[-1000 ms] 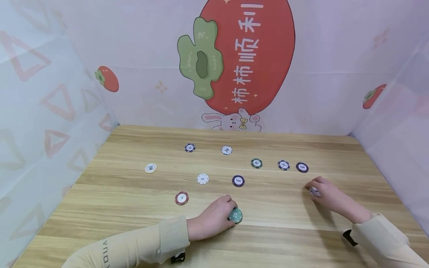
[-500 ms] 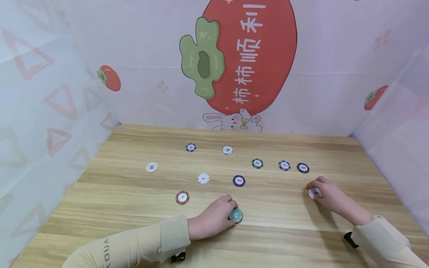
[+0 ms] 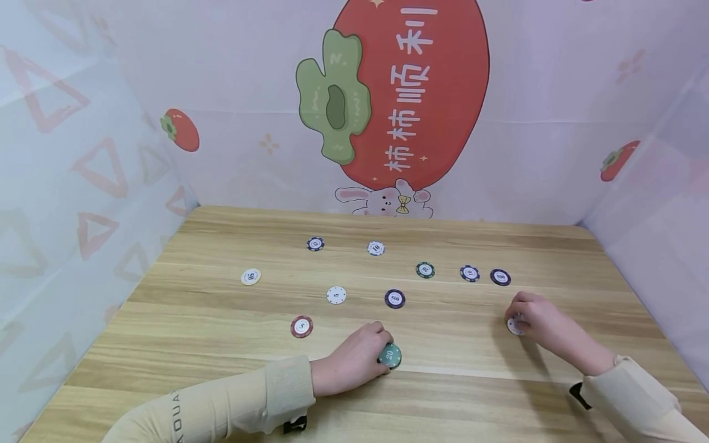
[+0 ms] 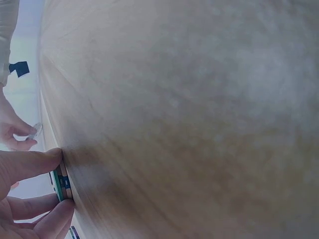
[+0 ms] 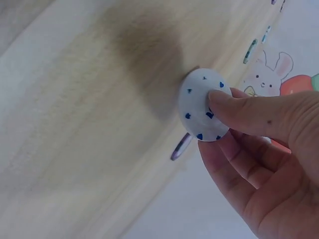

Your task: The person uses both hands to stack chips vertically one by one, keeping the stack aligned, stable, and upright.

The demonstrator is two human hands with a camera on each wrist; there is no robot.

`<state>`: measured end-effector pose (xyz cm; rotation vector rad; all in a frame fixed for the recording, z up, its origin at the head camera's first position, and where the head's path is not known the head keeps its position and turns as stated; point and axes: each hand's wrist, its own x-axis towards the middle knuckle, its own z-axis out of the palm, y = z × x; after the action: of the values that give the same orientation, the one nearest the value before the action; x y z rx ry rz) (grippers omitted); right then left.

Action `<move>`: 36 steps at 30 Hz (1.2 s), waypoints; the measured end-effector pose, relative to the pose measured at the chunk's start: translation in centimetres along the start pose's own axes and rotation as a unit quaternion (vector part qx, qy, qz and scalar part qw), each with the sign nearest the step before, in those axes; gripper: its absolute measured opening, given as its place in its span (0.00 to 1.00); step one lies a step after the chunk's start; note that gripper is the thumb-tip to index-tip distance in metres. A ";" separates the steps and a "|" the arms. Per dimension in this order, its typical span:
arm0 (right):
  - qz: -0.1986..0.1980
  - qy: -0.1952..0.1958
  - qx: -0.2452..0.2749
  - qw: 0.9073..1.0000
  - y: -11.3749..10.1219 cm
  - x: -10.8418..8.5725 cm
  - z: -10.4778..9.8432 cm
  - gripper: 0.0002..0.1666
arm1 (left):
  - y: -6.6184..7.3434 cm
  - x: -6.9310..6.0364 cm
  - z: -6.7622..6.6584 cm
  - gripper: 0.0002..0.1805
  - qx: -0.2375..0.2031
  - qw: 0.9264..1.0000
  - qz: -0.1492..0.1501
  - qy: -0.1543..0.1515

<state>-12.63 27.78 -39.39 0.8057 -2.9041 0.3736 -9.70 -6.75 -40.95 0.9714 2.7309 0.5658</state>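
Observation:
My left hand (image 3: pixel 357 360) grips the edges of a short stack of poker chips near the middle front of the table. A green 20 chip (image 3: pixel 390 355) lies on top, and the left wrist view shows at least one more chip beneath the green one (image 4: pixel 59 185). On the right, my right hand (image 3: pixel 545 329) pinches a white poker chip (image 5: pixel 192 102) with small blue marks. Its thumb presses on the chip's face, with the other fingers behind. In the right wrist view the chip is tilted and held above the table, its far side hidden.
Loose chips lie flat: a dark 500 chip (image 3: pixel 500 277) just beyond my right hand, another 500 chip (image 3: pixel 395 299), a red chip (image 3: pixel 301 327), a white 5 chip (image 3: pixel 336 295), a cream 50 chip (image 3: pixel 251 277) and several more. A printed backdrop (image 3: pixel 232 166) stands behind the wooden table (image 3: pixel 210 381).
In my right hand the white chip has shifted slightly toward me, and the fingers now cover more of its face. The left hand stays in place on the stack.

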 end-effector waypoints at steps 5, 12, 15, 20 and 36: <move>-0.014 0.005 -0.001 1.000 -0.8 0.0 -0.3 0.13 | 0.0 0.0 0.0 0.19 -0.002 1.000 0.001 -0.002; -0.092 0.067 -0.009 0.993 -2.1 0.2 0.0 0.16 | 0.0 0.0 0.0 0.19 -0.006 1.000 0.001 -0.003; -0.107 0.070 -0.005 0.992 -2.6 0.4 0.1 0.16 | 0.0 0.0 0.0 0.18 -0.007 1.000 0.002 -0.002; -0.130 0.082 0.002 0.988 -3.4 0.7 0.1 0.16 | 0.0 0.0 0.0 0.19 -0.008 1.000 0.000 -0.003; -0.154 0.085 0.052 0.983 -5.1 1.5 0.6 0.16 | 0.0 0.0 0.0 0.19 0.001 1.000 0.000 -0.003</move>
<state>-11.27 22.65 -38.71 1.1575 -2.5661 0.5339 -9.72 -6.72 -40.91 0.9716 2.7277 0.5598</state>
